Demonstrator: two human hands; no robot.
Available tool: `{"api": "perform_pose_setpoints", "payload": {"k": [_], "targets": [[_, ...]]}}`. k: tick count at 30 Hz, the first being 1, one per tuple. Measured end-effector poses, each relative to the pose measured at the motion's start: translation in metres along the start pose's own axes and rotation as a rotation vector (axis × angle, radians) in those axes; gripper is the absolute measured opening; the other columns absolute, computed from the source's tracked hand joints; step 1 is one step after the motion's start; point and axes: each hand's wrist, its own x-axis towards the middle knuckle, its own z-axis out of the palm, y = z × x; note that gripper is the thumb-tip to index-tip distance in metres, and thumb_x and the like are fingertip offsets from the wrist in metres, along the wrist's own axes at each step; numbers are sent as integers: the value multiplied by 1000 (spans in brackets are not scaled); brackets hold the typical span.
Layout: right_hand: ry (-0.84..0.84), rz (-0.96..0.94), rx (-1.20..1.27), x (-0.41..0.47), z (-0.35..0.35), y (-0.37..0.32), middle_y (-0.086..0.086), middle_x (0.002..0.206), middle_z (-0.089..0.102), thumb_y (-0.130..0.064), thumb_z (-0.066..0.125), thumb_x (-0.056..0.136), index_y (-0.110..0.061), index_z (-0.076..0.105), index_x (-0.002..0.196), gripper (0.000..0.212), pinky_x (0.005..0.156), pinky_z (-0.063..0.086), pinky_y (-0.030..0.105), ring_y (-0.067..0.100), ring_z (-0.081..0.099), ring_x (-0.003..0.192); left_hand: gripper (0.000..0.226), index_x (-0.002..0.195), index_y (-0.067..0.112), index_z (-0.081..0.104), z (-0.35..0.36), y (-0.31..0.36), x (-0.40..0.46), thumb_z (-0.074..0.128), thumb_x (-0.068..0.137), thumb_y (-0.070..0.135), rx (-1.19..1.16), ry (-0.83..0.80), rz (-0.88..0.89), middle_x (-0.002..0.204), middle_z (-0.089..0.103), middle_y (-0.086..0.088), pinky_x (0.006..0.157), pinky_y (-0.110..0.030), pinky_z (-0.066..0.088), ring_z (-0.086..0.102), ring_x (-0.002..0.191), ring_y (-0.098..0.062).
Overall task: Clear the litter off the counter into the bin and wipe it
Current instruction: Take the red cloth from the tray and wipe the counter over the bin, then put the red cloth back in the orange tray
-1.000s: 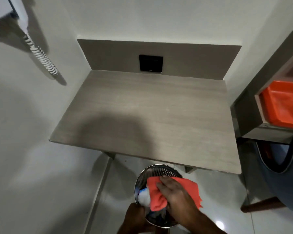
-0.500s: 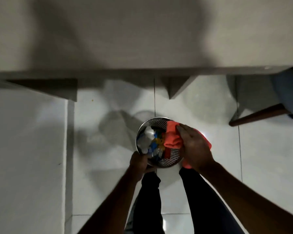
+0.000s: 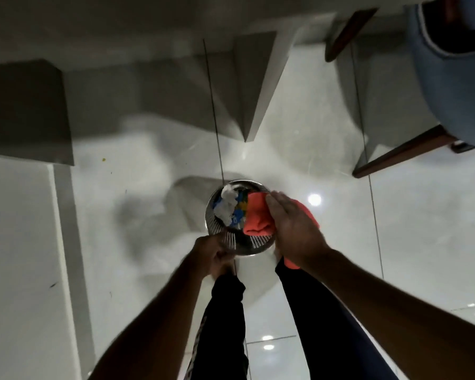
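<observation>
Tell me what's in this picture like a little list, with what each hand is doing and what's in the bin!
left hand: grips the bin's near rim
right hand: holds the orange cloth over the bin's right rim
bin: round, metal, perforated wall
in the bin: crumpled white paper, blue and yellow scraps
floor: glossy white tiles
chair: blue, wooden legs, top right
picture: somewhat blurred

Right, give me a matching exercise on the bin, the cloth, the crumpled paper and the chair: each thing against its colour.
Things:
1. bin
2. cloth
3. crumpled paper
4. chair

Colours:
A. white
B. blue
C. silver metal
D. orange

Pairs: 1-C, 2-D, 3-A, 4-B
</observation>
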Motion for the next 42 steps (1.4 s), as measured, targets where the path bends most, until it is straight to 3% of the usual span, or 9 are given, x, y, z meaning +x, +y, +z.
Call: {"api": "perform_pose_setpoints", "payload": {"k": [3,7,11,14,18,21,25,33,42], "targets": [[-40,15,-17,-2,-14,-23,17,164,27,-8,79,75,-5,24,158,99,125,25,47,31,25,153,42,120,-11,62,-1,28,-36,60,97,24,189,98,88,89,65,-19,66,-36,59,65,72,-31],[19,-3,54,-25,-81,-81,29,157,36,-32,58,78,10,34,150,87,121,15,34,39,35,148,62,114,10,72,9,80,-142,51,92,63,234,-96,256,107,77,-13,89,-42,57,74,96,-30],[327,-7,-98,-77,-159,-146,19,122,73,-47,98,42,4,73,116,93,82,59,31,26,74,111,38,95,12,77,21,115,-275,78,74,43,339,-224,693,93,80,-7,80,-35,58,72,82,-16],[418,-9,19,-126,-199,-176,26,152,44,-42,94,60,7,34,147,116,92,57,37,29,55,136,20,84,6,71,22,134,-361,71,79,26,520,-256,888,73,67,-1,66,-30,50,60,67,-11],[342,20,579,-165,-238,-176,9,168,-17,-58,79,68,-17,-26,154,142,127,18,40,25,-8,157,18,95,8,75,24,166,-459,72,82,20,823,-427,991,83,75,-11,71,-37,53,65,75,-16],[313,48,1092,-163,-290,-164,13,163,30,-44,98,46,-16,4,160,150,115,42,42,28,32,150,13,100,4,74,44,204,-531,71,88,7,1104,-680,1037,86,73,-5,68,-26,53,64,78,-14],[270,-147,1343,-148,-353,-138,-2,107,78,-28,101,48,-13,58,129,93,79,60,25,11,73,101,14,103,-8,67,94,255,-603,66,92,2,1372,-826,1142,92,66,-13,68,-26,51,59,83,-20],[464,-158,1741,-98,-451,-66,27,111,71,-11,84,73,-2,56,125,60,66,59,46,35,74,83,17,79,20,63,239,375,-632,62,95,15,1587,-371,1465,73,60,13,60,-19,50,58,69,-6],[987,304,1092,36,-546,42,3,95,61,-10,82,81,-17,45,105,44,76,50,38,25,62,86,30,112,5,65,409,484,-520,66,89,24,1479,185,1595,113,71,-18,86,-32,50,66,103,-34]]}}
